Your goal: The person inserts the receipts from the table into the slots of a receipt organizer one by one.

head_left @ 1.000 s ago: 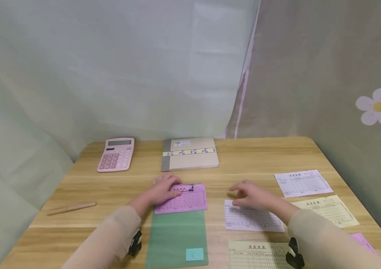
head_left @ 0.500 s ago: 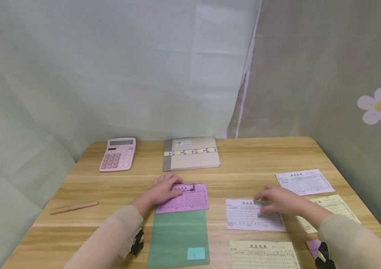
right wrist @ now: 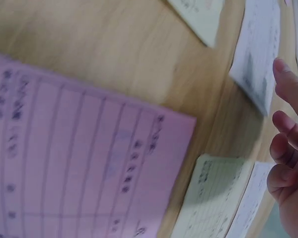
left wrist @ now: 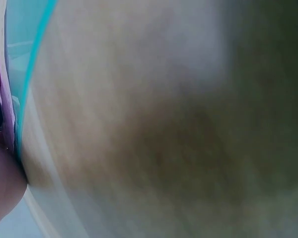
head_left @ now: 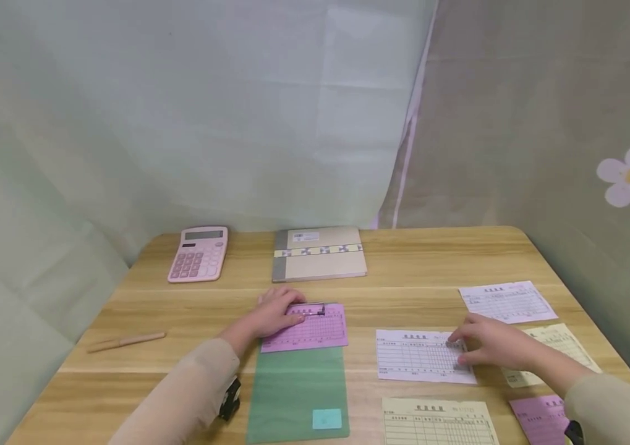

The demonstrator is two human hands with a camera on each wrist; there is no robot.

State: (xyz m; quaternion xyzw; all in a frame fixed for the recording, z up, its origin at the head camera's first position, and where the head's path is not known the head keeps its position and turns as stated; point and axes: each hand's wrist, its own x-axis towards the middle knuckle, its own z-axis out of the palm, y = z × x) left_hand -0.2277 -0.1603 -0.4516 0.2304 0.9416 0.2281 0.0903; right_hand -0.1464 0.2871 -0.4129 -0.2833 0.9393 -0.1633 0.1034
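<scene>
A green clipboard (head_left: pixel 298 395) lies before me with a pink form (head_left: pixel 315 334) under its metal clip (head_left: pixel 315 310). My left hand (head_left: pixel 278 312) grips the clipboard's top left, thumb on the clip and fingers over the top edge. In the left wrist view, part of that hand (left wrist: pixel 2 183) shows beside the clipboard's edge. My right hand (head_left: pixel 495 343) hovers over the right end of a white form (head_left: pixel 409 355), fingers slightly bent and holding nothing. The right wrist view shows its thumb and fingers (right wrist: pixel 290 139) apart, close to the forms.
Right of the clipboard lie a yellow form (head_left: pixel 437 423), a second white form (head_left: pixel 506 303), another yellow form (head_left: pixel 562 343) and a loose pink form (head_left: pixel 540 420). A pink calculator (head_left: pixel 198 253) and a beige notebook (head_left: pixel 320 256) sit at the back. A thin tan stick (head_left: pixel 125 342) lies left.
My right hand has moved right across the white form, from its left end to its right end, uncovering the form's left part. My left hand stays on the clipboard.
</scene>
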